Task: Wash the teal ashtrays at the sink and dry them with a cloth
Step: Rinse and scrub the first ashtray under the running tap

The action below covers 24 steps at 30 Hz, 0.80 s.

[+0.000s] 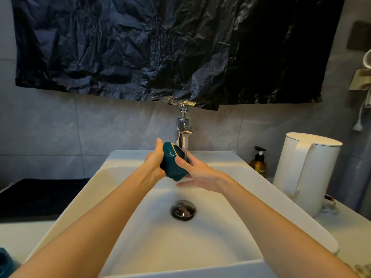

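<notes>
Water point(186, 149) runs down from the tap point(182, 126), and we hold the teal ashtray point(171, 163) up over the sink point(200, 243), right beside the stream. Our left hand point(153, 164) grips its left side, with the fingers point(159, 147) curled round it. Our right hand point(198, 174) holds the other side, with the thumb pressed on the shiny front and the other fingers tucked behind and under it. Neither hand is free. The ashtray is tipped on its edge, and its dark hollow faces the tap.

We think this is the washing step. To do it well, we should turn the ashtray slowly so the water goes into the hollow and over every side. We should rub with a thumb where dirt may sit. It looks wet and slippery, so we should hold it low over the sink and not let go with both hands at once. Something teal point(5, 261) sits at the bottom left corner; we cannot tell if it is another ashtray.
</notes>
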Available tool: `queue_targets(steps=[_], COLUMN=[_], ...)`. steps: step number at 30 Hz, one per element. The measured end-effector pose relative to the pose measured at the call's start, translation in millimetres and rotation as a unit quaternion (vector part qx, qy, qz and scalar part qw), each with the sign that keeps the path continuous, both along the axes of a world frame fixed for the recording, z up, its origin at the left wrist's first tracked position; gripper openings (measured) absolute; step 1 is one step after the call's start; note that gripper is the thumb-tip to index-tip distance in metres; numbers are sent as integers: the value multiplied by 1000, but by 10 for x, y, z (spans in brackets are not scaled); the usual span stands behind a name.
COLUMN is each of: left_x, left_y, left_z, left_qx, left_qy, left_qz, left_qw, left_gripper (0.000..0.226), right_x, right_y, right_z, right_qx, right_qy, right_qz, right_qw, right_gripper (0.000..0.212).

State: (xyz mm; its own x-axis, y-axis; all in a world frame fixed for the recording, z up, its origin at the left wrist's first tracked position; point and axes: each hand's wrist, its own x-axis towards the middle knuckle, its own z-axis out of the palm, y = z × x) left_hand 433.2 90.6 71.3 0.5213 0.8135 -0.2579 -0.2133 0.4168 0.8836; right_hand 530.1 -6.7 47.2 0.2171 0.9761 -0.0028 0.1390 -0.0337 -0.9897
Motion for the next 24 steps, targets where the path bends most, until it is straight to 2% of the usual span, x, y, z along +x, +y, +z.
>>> queue_targets(steps=[2, 3, 6, 9, 12, 13, 16, 18, 22, 24], left_x=[19, 39, 115, 156, 181, 171, 116, 62, -22, -40], left_y=[-45, -83, -177, -228, -288, -289, -184, -81, 41, 93], left_z=[-7, -18, -57, -78, -103, -98, -71, -41, -41, -69], left_qx=[19, 33, 63, 80, 114, 111, 78, 57, -1, -25], left_qy=[4, 9, 23, 28, 46, 46, 19, -5, -29, -26], left_qz=[7, 13, 33, 24, 8, 8, 23, 33, 48, 53], left_qw=[1000, 999, 997, 996, 992, 993, 997, 998, 998, 998], left_gripper=[61, 56, 44, 45, 48, 48, 43, 42, 52, 53], right_x=[-48, -81, -105, -105, -118, -95, -93, -145, -241, -299], right_y=[56, 84, 127, 165, 239, 254, 161, 72, -12, -18], right_z=[-4, -13, -3, 27, 8, -13, -8, 35, 43, 26], right_qx=[-19, -23, -15, -30, -52, -46, 20, 45, 45, 62], right_qy=[38, 64, 108, 104, 102, 69, -120, -191, -257, -257], right_qz=[-54, -88, -158, -196, -246, -240, -194, -153, -104, -89], right_qw=[998, 994, 981, 975, 963, 967, 973, 969, 960, 960], right_gripper=[86, 86, 72, 69, 55, 54, 48, 49, 51, 55])
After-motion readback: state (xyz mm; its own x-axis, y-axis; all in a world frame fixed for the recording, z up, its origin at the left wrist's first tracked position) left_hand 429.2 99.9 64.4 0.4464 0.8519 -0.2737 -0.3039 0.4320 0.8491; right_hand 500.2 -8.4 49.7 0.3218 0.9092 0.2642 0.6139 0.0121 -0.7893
